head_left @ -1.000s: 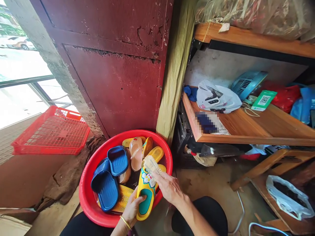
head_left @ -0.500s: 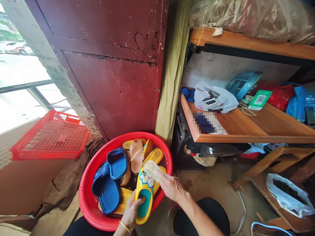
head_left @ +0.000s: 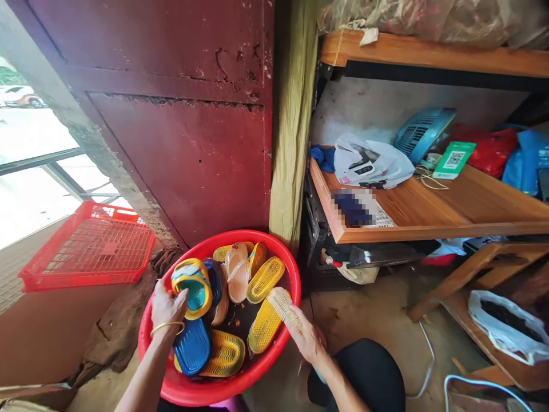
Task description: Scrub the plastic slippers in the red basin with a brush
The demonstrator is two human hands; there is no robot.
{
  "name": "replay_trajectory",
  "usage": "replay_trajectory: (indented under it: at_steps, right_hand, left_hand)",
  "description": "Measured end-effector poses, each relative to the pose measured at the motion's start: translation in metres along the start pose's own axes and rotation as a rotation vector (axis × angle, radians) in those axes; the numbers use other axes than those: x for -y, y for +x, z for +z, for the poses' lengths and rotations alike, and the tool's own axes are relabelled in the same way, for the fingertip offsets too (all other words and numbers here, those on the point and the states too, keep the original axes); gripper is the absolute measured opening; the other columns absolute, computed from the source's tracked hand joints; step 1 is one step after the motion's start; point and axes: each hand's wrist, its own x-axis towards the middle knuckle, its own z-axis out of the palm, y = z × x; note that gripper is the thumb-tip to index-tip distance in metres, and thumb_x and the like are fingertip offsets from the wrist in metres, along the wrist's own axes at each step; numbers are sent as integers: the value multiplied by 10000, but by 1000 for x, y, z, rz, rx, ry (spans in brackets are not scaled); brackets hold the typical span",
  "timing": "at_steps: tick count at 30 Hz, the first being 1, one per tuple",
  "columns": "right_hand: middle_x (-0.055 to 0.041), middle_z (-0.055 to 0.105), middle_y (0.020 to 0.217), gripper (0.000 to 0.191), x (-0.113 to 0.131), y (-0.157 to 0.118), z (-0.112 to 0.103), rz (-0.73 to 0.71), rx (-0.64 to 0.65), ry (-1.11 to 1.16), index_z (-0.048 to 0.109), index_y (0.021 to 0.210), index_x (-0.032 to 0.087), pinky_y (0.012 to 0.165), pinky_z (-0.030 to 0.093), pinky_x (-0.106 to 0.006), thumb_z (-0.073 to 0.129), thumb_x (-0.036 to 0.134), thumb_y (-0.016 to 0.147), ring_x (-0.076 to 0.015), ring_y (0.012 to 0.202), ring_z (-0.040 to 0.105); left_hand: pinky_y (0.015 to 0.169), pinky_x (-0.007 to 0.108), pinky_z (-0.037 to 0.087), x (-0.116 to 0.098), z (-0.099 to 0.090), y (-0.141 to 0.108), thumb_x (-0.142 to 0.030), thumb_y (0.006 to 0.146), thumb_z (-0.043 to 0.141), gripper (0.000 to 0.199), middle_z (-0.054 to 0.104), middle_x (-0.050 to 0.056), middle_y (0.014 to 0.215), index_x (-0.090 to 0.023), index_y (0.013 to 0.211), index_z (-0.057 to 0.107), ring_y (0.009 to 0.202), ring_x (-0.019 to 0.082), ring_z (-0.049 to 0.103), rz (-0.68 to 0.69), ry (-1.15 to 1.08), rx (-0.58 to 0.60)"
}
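My left hand [head_left: 168,309] grips a yellow slipper [head_left: 196,293] with a teal insole, tilted above the left side of the red basin [head_left: 293,266]. My thumb lies at its foot opening. A pale-bristled scrub brush [head_left: 281,302] is in my right hand [head_left: 306,337], over the basin's right rim and beside a yellow sole [head_left: 263,329]. Inside the basin, a blue slipper [head_left: 192,348] lies below my left hand, another partly hidden behind the held one. A tan thong slipper [head_left: 237,274] and several yellow slippers [head_left: 266,278] lie around dark liquid.
A red plastic crate [head_left: 92,246] sits at the left. Behind the basin stands a maroon door [head_left: 193,160]. On the right, a wooden shelf [head_left: 412,233] holds bags and a blue fan [head_left: 424,134]. A black round seat [head_left: 364,375] is near my right forearm.
My left hand has carried the yellow slipper leftward and up, away from the brush. My right hand, still holding the brush, has shifted slightly right and down.
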Motion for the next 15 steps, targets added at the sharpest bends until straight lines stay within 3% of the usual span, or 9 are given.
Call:
replay_trajectory:
  at_steps: [2, 3, 4, 6, 7, 9, 12, 15]
  right_hand:
    - [-134, 585, 1426, 483, -5, -2, 9, 15, -78, 41, 475, 1445, 195, 1060, 492, -405, 435, 375, 998, -249, 1293, 572]
    - [-136, 584, 1427, 482, -8, -3, 12, 20, -105, 65, 463, 1445, 192, 1061, 490, -414, 426, 379, 1003, -252, 1294, 571]
    - [-134, 586, 1425, 478, -11, -3, 13, 25, -125, 86, 457, 1442, 196, 1055, 495, -415, 424, 386, 1005, -253, 1287, 577]
    - [-126, 593, 1416, 471, -16, -4, 15, 34, -141, 108, 455, 1434, 207, 1046, 503, -409, 430, 400, 1005, -252, 1272, 590]
    - [-124, 597, 1412, 470, -17, -4, 15, 35, -138, 106, 454, 1433, 209, 1046, 502, -406, 429, 403, 1006, -251, 1270, 591]
    - [-126, 593, 1415, 472, -19, -4, 15, 21, -131, 94, 451, 1437, 211, 1054, 495, -407, 426, 401, 1006, -254, 1279, 583]
    - [-125, 597, 1409, 471, -20, -4, 16, -8, -151, 74, 449, 1444, 218, 1045, 504, -413, 419, 392, 1007, -259, 1278, 584]
    - [-121, 607, 1396, 465, -19, -5, 18, -24, -185, 50, 436, 1454, 224, 1022, 525, -396, 397, 377, 1016, -247, 1257, 601]
  left_hand:
    - [1103, 599, 359, -2, 9, -14, -417, 818, 551, 694, 543, 263, 1413, -61, 1405, 453, 1352, 420, 469, 152, 131, -84]
    - [1117, 562, 360, -4, 18, -30, -409, 844, 525, 624, 554, 223, 1421, -114, 1393, 481, 1361, 386, 472, 273, 113, -25]
    - [1102, 507, 397, -7, 30, -49, -406, 863, 510, 551, 604, 180, 1379, -168, 1359, 524, 1319, 344, 527, 391, 75, 134]
    - [1044, 430, 457, -14, 59, -94, -401, 879, 476, 482, 685, 147, 1269, -210, 1309, 577, 1193, 294, 627, 475, 103, 499]
    - [1056, 424, 444, -17, 75, -117, -410, 858, 505, 541, 663, 163, 1313, -186, 1348, 558, 1223, 300, 610, 471, 170, 650]
    - [1119, 475, 370, -23, 104, -152, -424, 770, 606, 757, 520, 227, 1479, -111, 1446, 465, 1358, 356, 497, 370, 339, 822]
    - [1145, 565, 292, -27, 131, -176, -406, 719, 638, 974, 298, 277, 1604, -31, 1542, 278, 1443, 406, 367, 224, 520, 908]
    - [1118, 534, 335, -21, 134, -172, -318, 708, 620, 951, 401, 299, 1538, 0, 1536, 276, 1383, 404, 449, 200, 543, 913]
